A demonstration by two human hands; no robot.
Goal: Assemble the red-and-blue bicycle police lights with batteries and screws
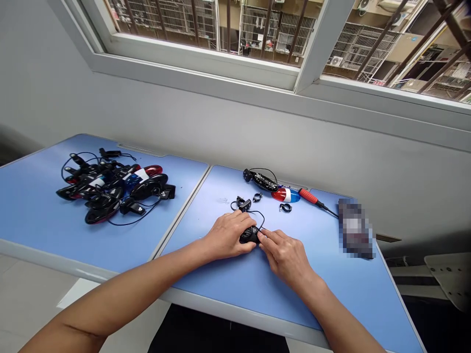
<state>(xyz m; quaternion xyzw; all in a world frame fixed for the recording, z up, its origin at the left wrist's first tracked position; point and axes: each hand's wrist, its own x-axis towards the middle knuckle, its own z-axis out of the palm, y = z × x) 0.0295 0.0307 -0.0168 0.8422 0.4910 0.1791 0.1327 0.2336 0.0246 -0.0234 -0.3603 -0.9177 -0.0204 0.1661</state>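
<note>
Smooth blue tabletop [228,289], strewn on both halves

Over the feed I see a pale-edged seam [180,215] dividing the surface. On the left half I have a tangled heap of glossy black plastic housings with thin black cables [106,198]. On the right half, toward the wall, I find an elongated black housing [263,182], a shiny red-white-and-blue oval cover [286,195] and a red-handled screwdriver [308,196]. Nearer lie two small black ring clamps [285,208] and a black bracket with a cable [245,205]; far right, a dark, pixelated flat item [355,228]. Whether the ribbed black rounded piece [249,234] touches the tabletop, I cannot tell.
</note>
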